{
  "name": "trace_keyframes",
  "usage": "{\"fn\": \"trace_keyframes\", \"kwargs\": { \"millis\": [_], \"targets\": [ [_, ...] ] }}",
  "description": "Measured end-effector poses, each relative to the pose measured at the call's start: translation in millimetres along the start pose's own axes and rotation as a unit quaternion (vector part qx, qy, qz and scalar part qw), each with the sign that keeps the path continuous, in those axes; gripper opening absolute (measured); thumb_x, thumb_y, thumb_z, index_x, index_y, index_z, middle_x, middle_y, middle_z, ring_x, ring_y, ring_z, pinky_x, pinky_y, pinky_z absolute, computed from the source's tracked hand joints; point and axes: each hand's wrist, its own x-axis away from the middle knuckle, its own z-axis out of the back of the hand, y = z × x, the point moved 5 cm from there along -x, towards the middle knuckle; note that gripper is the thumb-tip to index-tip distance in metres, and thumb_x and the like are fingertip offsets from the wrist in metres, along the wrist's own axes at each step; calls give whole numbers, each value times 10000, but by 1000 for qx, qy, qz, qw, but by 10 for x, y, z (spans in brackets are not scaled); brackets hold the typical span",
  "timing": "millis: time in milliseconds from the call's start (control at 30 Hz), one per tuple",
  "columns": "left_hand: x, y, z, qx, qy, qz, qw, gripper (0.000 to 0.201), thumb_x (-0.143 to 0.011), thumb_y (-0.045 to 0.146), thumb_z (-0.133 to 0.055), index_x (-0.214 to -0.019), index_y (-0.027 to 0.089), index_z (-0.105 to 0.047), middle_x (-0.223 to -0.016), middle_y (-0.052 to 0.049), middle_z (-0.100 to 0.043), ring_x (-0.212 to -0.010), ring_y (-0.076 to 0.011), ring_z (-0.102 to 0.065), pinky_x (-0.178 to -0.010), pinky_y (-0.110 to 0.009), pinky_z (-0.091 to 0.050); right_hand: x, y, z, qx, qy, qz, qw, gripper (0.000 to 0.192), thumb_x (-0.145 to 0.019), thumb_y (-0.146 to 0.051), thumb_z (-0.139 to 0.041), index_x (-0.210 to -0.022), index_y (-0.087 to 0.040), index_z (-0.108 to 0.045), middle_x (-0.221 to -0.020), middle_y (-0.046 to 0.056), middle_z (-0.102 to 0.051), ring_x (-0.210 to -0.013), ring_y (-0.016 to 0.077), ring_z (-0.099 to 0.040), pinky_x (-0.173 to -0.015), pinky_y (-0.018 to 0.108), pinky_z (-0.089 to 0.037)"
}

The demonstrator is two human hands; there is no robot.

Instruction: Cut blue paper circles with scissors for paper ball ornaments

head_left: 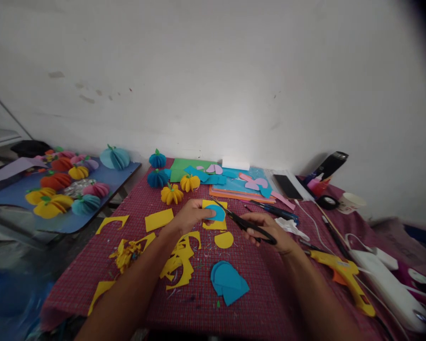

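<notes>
Yellow paper (213, 222) with a blue disc (216, 211) laid on top of it sits pinched in the left hand (191, 215), held just above the worktop (270, 293). The thumb presses on the disc's near edge and the other fingers curl under the sheet, so that hand is clenched around both layers. The right hand (270, 229) grips a pair of black scissors (246, 222), fingers through the loops; the blades point toward the left fingertips and their tip meets the top edge of the yellow piece.

By the look of it the cutting step is in hand: the disc serves as a pattern and the yellow is being trimmed around it. The next move seems to call for a steady curve close to the blue rim, with the left fingers turning the paper as the blades close and keeping the two layers from slipping apart.

Just below the left fingers lies a yellow half-round piece (223, 239), and nearer the person a stack of blue rounds (229, 282). Yellow offcuts (179, 260) are strewn under the left wrist. Beyond the fingers stand small yellow paper pumpkins (172, 193). Beside the right forearm rests a yellow glue gun (344, 274).
</notes>
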Motion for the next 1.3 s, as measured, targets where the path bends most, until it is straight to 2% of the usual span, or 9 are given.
{"fn": "trace_keyframes", "kwargs": {
  "millis": [400, 633, 867, 1300],
  "targets": [
    [30, 63, -35, -4, -22, 6, 1000, 236, -661, 311, -749, -793, 116, -728, -743, -78, -689, -602, -135, -582, -585, -259, -457, 27, -8, 27, 24, 9, -21, 999, 418, -744, -376, -718, -1080, -139, -645, -713, 15, -613, -508, 86, -529, -399, 164, -390],
    [35, 16, -39, -25, -51, 13, 998, 256, -672, 322, -731, -806, 104, -728, -794, -109, -696, -638, -155, -590, -577, -268, -461, 40, 26, 69, 47, -24, -36, 998, 454, -738, -362, -732, -1137, -168, -636, -725, 5, -632, -521, 87, -539, -436, 174, -422],
    [29, -5, -62, -29, -72, 11, 997, 194, -667, 297, -727, -721, 111, -706, -696, -71, -663, -585, -124, -545, -561, -246, -427, 16, 63, 52, 23, -35, -38, 998, 510, -712, -382, -742, -1157, -163, -622, -768, 24, -646, -562, 103, -564, -453, 183, -436],
    [17, -34, -38, -22, -63, 22, 998, 221, -659, 295, -735, -775, 106, -729, -746, -93, -691, -607, -142, -575, -575, -264, -442, 28, 29, 58, 62, -23, -36, 997, 438, -748, -336, -712, -1147, -169, -639, -735, 2, -614, -528, 87, -520, -429, 174, -405]
  ]
}}
